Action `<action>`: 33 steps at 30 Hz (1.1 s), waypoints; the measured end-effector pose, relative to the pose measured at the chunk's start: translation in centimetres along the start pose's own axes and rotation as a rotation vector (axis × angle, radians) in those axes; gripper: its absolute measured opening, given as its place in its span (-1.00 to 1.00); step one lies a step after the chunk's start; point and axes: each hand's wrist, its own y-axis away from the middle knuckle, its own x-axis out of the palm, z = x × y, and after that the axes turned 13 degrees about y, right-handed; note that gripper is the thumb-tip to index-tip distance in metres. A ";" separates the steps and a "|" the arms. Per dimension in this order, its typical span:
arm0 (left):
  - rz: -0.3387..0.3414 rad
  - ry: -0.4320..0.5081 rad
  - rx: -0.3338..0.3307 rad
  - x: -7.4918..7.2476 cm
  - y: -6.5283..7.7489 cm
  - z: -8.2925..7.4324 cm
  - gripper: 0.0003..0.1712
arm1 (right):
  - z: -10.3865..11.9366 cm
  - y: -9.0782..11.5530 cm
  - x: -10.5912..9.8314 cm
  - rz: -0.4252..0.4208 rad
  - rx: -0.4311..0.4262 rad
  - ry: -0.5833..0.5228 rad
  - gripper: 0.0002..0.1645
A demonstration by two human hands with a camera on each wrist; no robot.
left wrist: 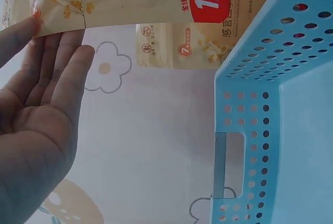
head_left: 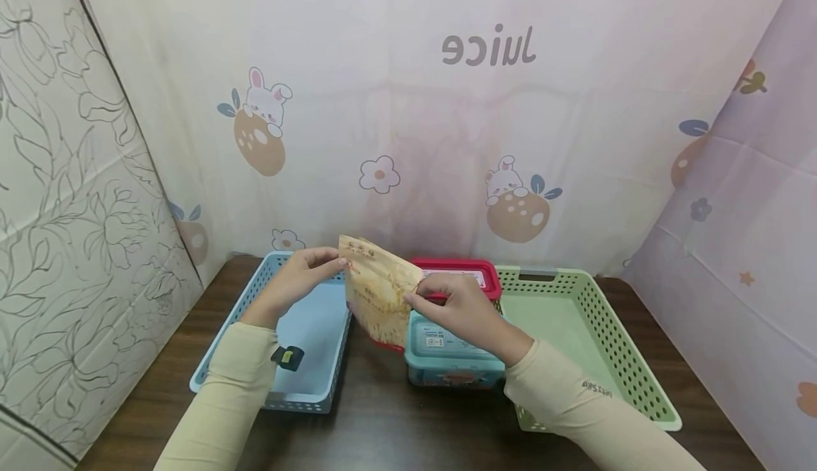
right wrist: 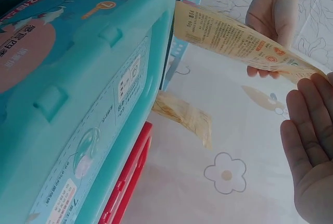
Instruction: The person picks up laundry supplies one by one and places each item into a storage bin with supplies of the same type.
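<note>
Between the two baskets, both hands hold up a beige printed pouch [head_left: 378, 290] with a gold plant pattern and a red patch at its lower end. My left hand [head_left: 298, 281] pinches its upper left corner, thumb on the near face. At the opposite corner, my right hand [head_left: 461, 311] pinches the pouch between thumb and fingers. A second beige pouch [left wrist: 179, 49] shows behind the first in the left wrist view. Below the right hand stands a teal plastic box [head_left: 424, 364] with a labelled lid, and behind it a red-lidded box [head_left: 491, 279], partly hidden by that hand.
A blue perforated basket [head_left: 306, 357] lies under the left forearm. On the right is a larger green perforated basket [head_left: 555, 322], partly covered by the right forearm. Both stand on a dark wooden table [head_left: 383, 428], with printed curtains [head_left: 408, 116] behind and at the sides.
</note>
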 end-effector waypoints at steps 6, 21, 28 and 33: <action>0.011 0.046 -0.005 -0.1 0.3 -0.1 -0.44 | -0.4 -0.1 -0.1 -0.021 0.033 -0.002 -0.92; 0.016 0.131 0.020 -0.2 0.5 -0.2 -0.50 | -1.1 -0.2 -0.1 -0.044 0.147 -0.076 -0.89; 0.029 0.161 0.029 -0.3 0.8 -0.1 -0.55 | -1.5 -0.3 -0.1 -0.021 0.189 -0.159 -0.80; 0.029 0.166 0.013 -0.4 0.8 -0.1 -0.54 | -1.8 -0.4 -0.2 -0.012 0.234 -0.248 -0.74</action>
